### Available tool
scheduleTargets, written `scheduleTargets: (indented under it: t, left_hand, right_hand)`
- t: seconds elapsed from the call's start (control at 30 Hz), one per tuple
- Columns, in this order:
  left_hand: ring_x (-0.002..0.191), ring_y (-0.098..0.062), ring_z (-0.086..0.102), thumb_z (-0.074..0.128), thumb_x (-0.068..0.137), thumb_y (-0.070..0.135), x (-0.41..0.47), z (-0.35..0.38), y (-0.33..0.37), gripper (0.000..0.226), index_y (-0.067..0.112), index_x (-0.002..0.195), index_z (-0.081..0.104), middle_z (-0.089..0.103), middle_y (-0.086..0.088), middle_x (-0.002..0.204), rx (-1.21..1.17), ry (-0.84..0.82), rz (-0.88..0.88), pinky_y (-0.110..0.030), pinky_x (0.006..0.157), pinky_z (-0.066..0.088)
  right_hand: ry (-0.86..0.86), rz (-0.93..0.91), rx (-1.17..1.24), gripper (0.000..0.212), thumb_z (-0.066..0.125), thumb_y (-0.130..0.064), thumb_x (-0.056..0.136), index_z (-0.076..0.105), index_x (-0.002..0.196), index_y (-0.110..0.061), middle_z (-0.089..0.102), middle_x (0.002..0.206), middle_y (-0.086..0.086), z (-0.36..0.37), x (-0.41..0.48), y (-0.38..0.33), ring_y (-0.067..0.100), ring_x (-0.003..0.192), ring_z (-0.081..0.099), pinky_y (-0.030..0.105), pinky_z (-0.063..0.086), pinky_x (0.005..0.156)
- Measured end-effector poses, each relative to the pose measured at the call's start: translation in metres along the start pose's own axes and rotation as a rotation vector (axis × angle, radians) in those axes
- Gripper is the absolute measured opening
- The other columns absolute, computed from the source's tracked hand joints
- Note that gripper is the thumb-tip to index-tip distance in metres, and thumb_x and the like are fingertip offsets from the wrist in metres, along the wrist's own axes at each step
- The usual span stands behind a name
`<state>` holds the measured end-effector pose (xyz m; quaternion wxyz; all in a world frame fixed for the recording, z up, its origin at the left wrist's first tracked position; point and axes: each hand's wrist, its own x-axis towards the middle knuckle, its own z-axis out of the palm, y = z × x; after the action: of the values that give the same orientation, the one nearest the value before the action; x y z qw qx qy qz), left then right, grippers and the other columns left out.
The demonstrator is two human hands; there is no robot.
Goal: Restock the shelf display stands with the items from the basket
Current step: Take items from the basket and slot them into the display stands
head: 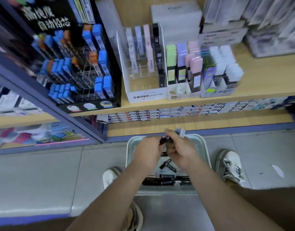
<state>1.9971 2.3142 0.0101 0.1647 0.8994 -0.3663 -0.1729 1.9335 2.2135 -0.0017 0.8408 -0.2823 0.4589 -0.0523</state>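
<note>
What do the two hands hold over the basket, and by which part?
Both the left hand and the right hand appear to pinch one small dark pack, each at one end. The right hand also grips pale packs by their lower ends.

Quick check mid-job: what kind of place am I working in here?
Most likely a stationery shop aisle: a black rack of blue-capped lead cases, a white MONO display box on a wooden shelf, and price labels along the shelf edge.
</note>
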Motion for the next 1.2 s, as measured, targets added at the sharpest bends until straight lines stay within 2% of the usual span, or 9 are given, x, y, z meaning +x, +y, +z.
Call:
scheduleTargets:
  t: [0.2,0.33,0.43,0.5,0.63,0.73,0.93,1.03,1.2]
  left_hand:
    - [0.083,-0.021,0.065,0.064,0.087,0.040,-0.012,-0.106,0.010,0.028,0.014,0.091,0.075,0.072,-0.006,0.086,0.019,-0.024,-0.045,-0.031,0.074,0.049]
    - [0.060,-0.005,0.057,0.072,0.081,0.038,-0.020,-0.174,0.021,0.020,0.019,0.078,0.076,0.066,0.008,0.064,-0.110,0.110,-0.076,-0.015,0.056,0.044]
    - [0.045,0.001,0.050,0.074,0.079,0.036,-0.020,-0.217,0.036,0.018,0.023,0.067,0.072,0.060,0.012,0.053,-0.254,0.202,-0.044,-0.010,0.043,0.035]
    - [0.038,0.002,0.045,0.074,0.079,0.034,-0.017,-0.237,0.045,0.020,0.019,0.066,0.072,0.057,0.011,0.049,-0.347,0.268,-0.004,-0.009,0.040,0.032]
    - [0.041,0.000,0.046,0.075,0.077,0.036,0.002,-0.255,0.050,0.023,0.016,0.068,0.073,0.059,0.003,0.052,-0.358,0.350,0.039,-0.012,0.043,0.036]
    - [0.043,-0.006,0.042,0.074,0.079,0.036,0.016,-0.255,0.050,0.027,0.015,0.064,0.072,0.057,-0.004,0.051,-0.445,0.401,0.046,-0.021,0.046,0.038]
    - [0.050,-0.010,0.056,0.062,0.083,0.035,0.022,-0.263,0.048,0.031,0.006,0.076,0.069,0.063,-0.003,0.062,-1.209,0.311,-0.040,-0.019,0.050,0.050]
    - [0.067,-0.015,0.066,0.069,0.070,0.015,0.021,-0.267,0.039,0.020,0.007,0.088,0.071,0.070,-0.008,0.075,-1.276,0.196,0.032,-0.020,0.064,0.055]
    - [0.074,-0.018,0.068,0.065,0.081,-0.004,0.031,-0.262,0.035,0.020,0.012,0.088,0.074,0.072,-0.010,0.081,-1.203,0.334,0.015,-0.022,0.071,0.056]
  right_hand:
    - [-0.057,0.017,0.194,0.032,0.066,-0.028,0.089,0.047,0.066,-0.018,0.039,0.053,-0.001,0.033,-0.052,-0.048,0.011,0.049,0.035,0.019,0.027,0.043]
    - [-0.210,0.062,0.251,0.029,0.065,-0.014,0.087,0.052,0.061,-0.010,0.052,0.057,0.005,0.062,-0.093,-0.084,0.017,0.055,0.061,0.024,0.053,0.056]
    - [-0.292,-0.027,-0.171,0.016,0.063,-0.008,0.090,0.054,0.077,-0.009,0.056,0.063,0.006,0.080,-0.115,-0.108,0.007,0.040,0.045,0.012,0.035,0.033]
    - [-0.348,-0.072,-0.469,0.013,0.066,-0.016,0.090,0.056,0.085,-0.011,0.057,0.064,0.005,0.089,-0.127,-0.124,0.004,0.039,0.034,0.012,0.024,0.031]
    - [-0.493,-0.115,-0.767,0.027,0.070,-0.033,0.084,0.060,0.093,-0.010,0.057,0.066,0.004,0.102,-0.143,-0.159,0.005,0.042,0.029,0.013,0.022,0.033]
    - [-0.493,-0.238,-0.849,0.022,0.074,-0.023,0.082,0.058,0.091,-0.011,0.062,0.067,0.005,0.112,-0.144,-0.176,0.007,0.042,0.032,0.015,0.023,0.034]
    - [-0.483,-0.308,-0.628,0.013,0.070,-0.013,0.086,0.060,0.078,-0.011,0.059,0.068,0.006,0.120,-0.124,-0.174,0.008,0.043,0.033,0.016,0.023,0.035]
    - [-0.476,-0.332,-0.563,0.013,0.069,-0.015,0.086,0.057,0.083,-0.012,0.056,0.065,0.004,0.128,-0.119,-0.173,0.008,0.043,0.034,0.017,0.023,0.035]
    - [-0.367,-0.312,-0.483,0.018,0.071,-0.025,0.085,0.059,0.088,-0.013,0.048,0.058,0.000,0.132,-0.114,-0.177,0.008,0.043,0.036,0.016,0.027,0.034]
